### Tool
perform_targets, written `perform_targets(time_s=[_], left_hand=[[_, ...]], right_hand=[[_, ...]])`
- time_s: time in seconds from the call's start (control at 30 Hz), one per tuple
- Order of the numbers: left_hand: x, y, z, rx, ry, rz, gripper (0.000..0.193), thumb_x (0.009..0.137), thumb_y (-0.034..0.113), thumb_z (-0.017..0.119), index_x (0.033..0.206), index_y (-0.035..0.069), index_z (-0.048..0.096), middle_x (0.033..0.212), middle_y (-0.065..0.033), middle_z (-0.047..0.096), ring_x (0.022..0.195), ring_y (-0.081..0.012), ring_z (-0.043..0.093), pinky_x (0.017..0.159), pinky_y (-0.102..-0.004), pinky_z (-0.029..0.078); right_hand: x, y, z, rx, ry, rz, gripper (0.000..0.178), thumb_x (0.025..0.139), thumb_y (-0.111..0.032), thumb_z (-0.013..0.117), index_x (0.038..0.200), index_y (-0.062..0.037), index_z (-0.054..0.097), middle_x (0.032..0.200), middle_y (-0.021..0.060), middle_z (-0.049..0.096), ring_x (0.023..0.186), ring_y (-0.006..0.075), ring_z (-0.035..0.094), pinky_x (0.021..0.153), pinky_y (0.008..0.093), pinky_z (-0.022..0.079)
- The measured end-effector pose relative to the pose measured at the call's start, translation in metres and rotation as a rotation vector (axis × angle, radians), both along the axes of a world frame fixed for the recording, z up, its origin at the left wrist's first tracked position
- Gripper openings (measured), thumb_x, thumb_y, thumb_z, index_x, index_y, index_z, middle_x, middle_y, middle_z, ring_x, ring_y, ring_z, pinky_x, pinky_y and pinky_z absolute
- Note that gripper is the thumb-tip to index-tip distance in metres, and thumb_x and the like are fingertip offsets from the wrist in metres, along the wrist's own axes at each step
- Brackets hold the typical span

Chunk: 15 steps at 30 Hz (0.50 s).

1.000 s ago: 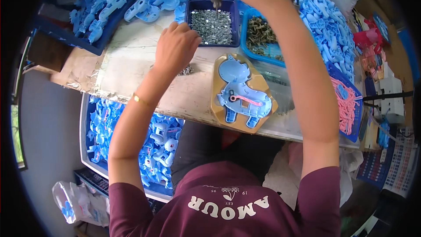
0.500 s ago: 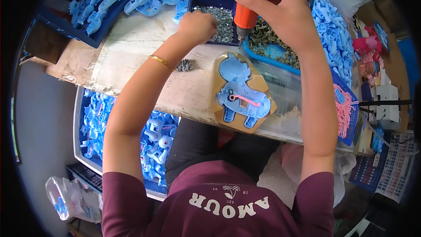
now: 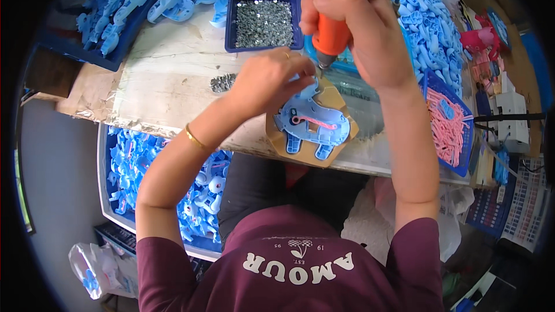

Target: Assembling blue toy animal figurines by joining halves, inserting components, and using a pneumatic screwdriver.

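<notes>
My right hand (image 3: 373, 34) is wrapped round an orange power screwdriver (image 3: 334, 14), its tip pointing down. Close beside that tip, the fingers of my left hand (image 3: 269, 81) are pinched together; whatever they hold is too small or hidden to make out. Below both hands lies a light-blue plastic animal-shaped toy half (image 3: 315, 124), hollow side up, in a tan fixture block (image 3: 280, 143). A pink strip (image 3: 315, 121) with a ring end rests inside the toy half. My left hand covers part of its head end.
A dark-blue tray of small screws (image 3: 263, 23) stands behind, and a little screw pile (image 3: 222, 83) lies left of my hand. Blue toy parts (image 3: 428, 17) are heaped around the bench. A blue basket (image 3: 457, 167) holds pink strips; a white-rimmed bin (image 3: 104, 196) sits below left.
My left hand has moved from the screw tray toward me and right, to the screwdriver tip above the toy half. The screwdriver has come slightly nearer in my right hand.
</notes>
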<state>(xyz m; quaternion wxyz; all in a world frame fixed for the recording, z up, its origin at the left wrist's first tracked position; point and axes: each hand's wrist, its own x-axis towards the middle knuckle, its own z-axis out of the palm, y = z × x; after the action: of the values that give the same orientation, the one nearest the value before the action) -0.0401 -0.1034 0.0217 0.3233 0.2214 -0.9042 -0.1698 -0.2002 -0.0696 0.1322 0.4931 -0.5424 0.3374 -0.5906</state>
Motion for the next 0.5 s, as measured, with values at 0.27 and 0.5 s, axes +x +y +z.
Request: perform_targets(time_s=[0.27,0.5], left_hand=[[-0.012,0.037,0.0,0.112,0.112,-0.054,0.012,0.086,0.016,0.074,0.093,0.01,0.067,0.084,-0.0065,0.07,0.084,-0.029,0.067,0.07,-0.0418,0.054],[-0.011,0.051,0.002,0.179,0.068,-0.062,0.016,0.085,0.019,0.075,0.095,0.01,0.066,0.083,-0.0061,0.068,0.082,-0.0297,0.067,0.068,-0.0416,0.054]], right_hand=[[0.005,0.033,0.007,0.106,0.013,-0.092,0.015,0.094,-0.014,0.068,0.102,-0.004,0.06,0.068,0.0002,0.058,0.049,0.0049,0.05,0.046,0.0202,0.039],[-0.001,0.044,-0.002,0.087,0.047,-0.099,0.019,0.095,-0.014,0.067,0.109,-0.0026,0.06,0.075,0.0004,0.059,0.059,0.0059,0.055,0.055,0.0209,0.045]])
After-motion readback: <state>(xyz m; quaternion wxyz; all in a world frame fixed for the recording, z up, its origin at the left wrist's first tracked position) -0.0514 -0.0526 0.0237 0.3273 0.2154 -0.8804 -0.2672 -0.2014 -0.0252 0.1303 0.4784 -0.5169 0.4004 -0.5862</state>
